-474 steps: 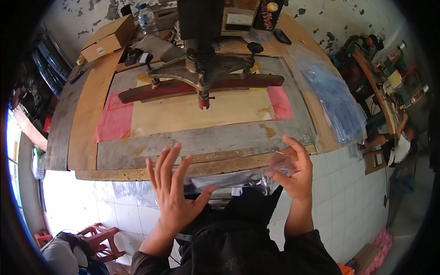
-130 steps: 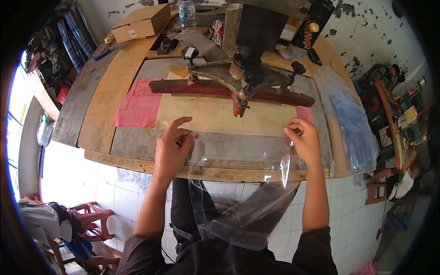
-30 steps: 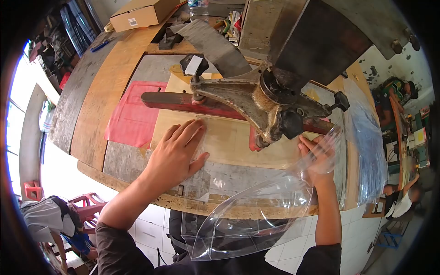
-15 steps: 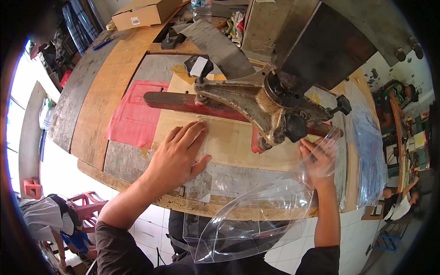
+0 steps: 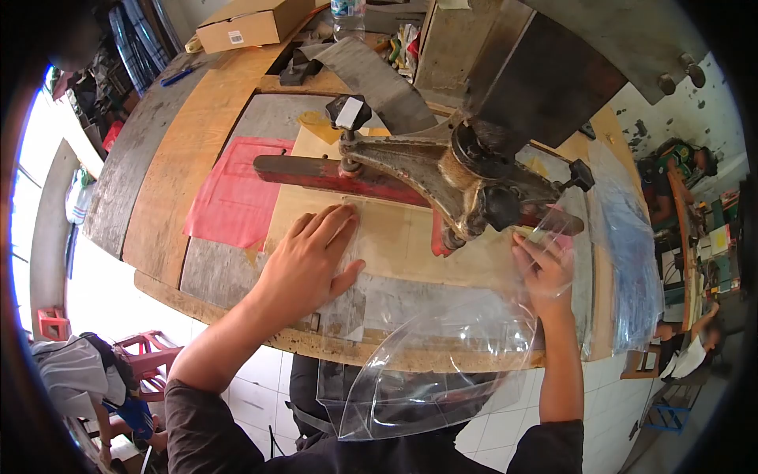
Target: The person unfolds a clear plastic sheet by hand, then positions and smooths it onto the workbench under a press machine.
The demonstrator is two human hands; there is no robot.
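No lettering is legible: well beyond the fingers (image 5: 322,227) of the left hand (image 5: 302,265), the barcode label (image 5: 235,37) on the cardboard box (image 5: 264,25) and the blue label (image 5: 346,8) on the bottle (image 5: 348,27) are too small, while the black knob (image 5: 336,104) nearer them bears an unreadable white sticker (image 5: 349,113).

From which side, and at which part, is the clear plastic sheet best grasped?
The clear plastic sheet is probably best pinched at its near edge, from the wearer's side: there it bulges loosely and hangs past the table's front edge, clear of the red bar.
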